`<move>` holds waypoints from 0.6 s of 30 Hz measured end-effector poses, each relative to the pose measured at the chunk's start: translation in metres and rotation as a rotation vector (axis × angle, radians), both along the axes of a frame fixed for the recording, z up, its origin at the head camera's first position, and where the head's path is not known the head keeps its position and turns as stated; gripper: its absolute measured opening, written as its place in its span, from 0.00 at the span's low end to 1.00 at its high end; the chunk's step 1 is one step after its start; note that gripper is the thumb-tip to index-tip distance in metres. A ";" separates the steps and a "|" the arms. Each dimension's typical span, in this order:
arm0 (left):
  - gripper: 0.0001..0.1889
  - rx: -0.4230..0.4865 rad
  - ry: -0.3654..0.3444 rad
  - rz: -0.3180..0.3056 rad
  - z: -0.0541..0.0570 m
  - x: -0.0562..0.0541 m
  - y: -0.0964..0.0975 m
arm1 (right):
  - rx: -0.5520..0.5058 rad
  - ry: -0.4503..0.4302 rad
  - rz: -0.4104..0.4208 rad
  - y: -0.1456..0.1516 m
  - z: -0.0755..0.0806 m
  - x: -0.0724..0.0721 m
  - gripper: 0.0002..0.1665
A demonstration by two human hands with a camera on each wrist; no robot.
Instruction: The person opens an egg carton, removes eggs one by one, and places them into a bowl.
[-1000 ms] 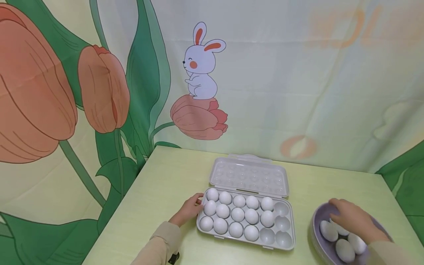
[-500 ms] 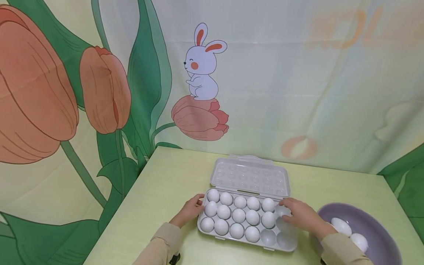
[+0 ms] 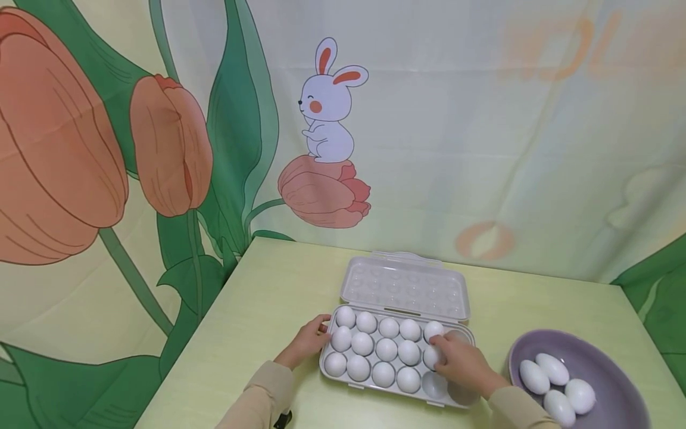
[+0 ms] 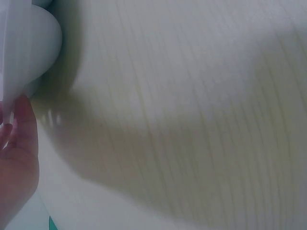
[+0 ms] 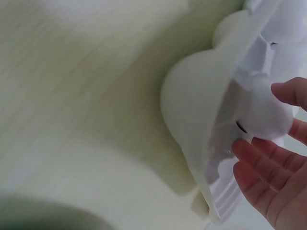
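Note:
A light grey plastic egg tray (image 3: 434,385) lies opened on the table, most of its cups filled with white eggs (image 3: 386,350). Its right column and one front cup hold no eggs. My left hand (image 3: 309,339) grips the tray's left edge; in the left wrist view my thumb and fingers lie on either side of its rim (image 4: 17,48). Over the right part of the tray, my right hand (image 3: 464,359) pinches an egg (image 5: 266,112) in the middle row between thumb and index finger. The other fingers are loosely bent beside it, and the palm hides some cups.
Close to the right of the tray stands a purple bowl (image 3: 616,381) with several white eggs (image 3: 580,396). The tray's lid (image 3: 402,289) lies folded back toward the printed backdrop (image 3: 412,196). The light wooden table (image 3: 284,274) extends to the left.
My right hand has moved left from the bowl, over the tray's right column, to an egg in the middle row. The left hand stays at the tray's left edge.

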State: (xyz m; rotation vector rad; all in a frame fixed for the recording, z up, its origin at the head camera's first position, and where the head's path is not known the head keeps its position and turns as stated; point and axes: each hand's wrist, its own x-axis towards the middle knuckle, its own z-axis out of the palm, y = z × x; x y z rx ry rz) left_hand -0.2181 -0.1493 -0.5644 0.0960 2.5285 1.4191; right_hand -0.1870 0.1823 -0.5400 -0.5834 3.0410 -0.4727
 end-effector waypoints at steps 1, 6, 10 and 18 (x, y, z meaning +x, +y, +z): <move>0.22 -0.001 0.000 -0.001 0.000 0.000 0.000 | 0.004 0.005 -0.005 -0.001 -0.002 0.000 0.28; 0.22 0.001 -0.007 0.002 0.000 0.000 0.000 | 0.042 0.027 -0.008 -0.005 -0.006 -0.001 0.29; 0.22 -0.006 -0.003 0.003 0.000 0.000 0.001 | 0.043 0.049 0.003 -0.008 -0.005 0.000 0.27; 0.22 -0.012 0.002 0.001 0.002 0.001 0.000 | 0.019 0.059 -0.015 -0.008 -0.010 0.002 0.28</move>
